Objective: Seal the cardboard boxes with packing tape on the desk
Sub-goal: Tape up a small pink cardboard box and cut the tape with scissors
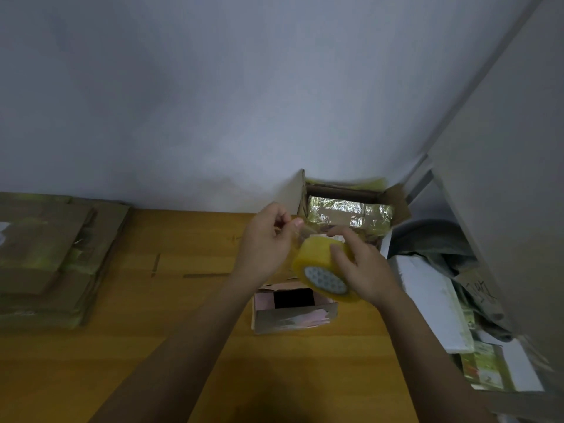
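My right hand (363, 267) grips a yellowish roll of packing tape (317, 265) held above the wooden desk (171, 315). My left hand (268, 239) pinches the loose clear end of the tape just left of the roll. Below both hands sits a small cardboard box (293, 315) with its top open and pink lining and a dark inside showing. At the back of the desk against the wall stands a larger open cardboard box (393, 203) holding a tape-wrapped parcel (348, 216).
A stack of flattened, taped cardboard boxes (48, 257) lies on the desk's left side. Right of the desk are white foam sheets (427, 297), grey cloth (433, 239) and printed packets (485, 367) beside a tall pale panel (503, 178).
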`<state>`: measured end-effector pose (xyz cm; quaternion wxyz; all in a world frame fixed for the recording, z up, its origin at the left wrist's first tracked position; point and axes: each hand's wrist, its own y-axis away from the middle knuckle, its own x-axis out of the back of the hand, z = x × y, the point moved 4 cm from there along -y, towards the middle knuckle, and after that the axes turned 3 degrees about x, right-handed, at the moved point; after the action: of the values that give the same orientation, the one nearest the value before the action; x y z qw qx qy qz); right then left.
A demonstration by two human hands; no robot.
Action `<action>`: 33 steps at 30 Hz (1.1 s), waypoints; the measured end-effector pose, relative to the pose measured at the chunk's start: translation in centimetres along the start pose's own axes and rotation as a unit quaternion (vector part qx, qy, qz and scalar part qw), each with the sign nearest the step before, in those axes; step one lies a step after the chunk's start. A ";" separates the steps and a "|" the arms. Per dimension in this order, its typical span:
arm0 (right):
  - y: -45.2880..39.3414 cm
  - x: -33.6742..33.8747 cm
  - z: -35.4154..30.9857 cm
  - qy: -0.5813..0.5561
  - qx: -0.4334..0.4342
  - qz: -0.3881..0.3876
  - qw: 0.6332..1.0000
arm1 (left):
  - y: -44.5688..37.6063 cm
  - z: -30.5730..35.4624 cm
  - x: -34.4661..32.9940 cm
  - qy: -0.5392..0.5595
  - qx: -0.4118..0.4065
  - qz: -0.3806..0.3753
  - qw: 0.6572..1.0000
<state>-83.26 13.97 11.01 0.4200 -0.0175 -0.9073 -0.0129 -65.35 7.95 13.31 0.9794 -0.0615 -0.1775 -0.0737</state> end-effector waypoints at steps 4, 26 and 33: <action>-1.5 0.5 0.8 0.046 -0.057 -0.018 0.997 | 1.3 1.5 0.0 -0.021 -0.096 0.007 0.995; -1.4 -1.8 -0.7 -0.108 -0.035 0.006 0.994 | 5.8 -9.2 0.3 0.156 0.125 0.123 0.972; -1.5 -1.0 -1.6 0.144 0.012 -0.045 0.989 | 7.0 -15.4 -1.9 -0.212 0.057 -0.198 0.955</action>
<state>-81.47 12.39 11.22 0.5452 0.0302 -0.8374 -0.0235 -60.69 12.76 -2.31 0.8870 0.0161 -0.3937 -0.2409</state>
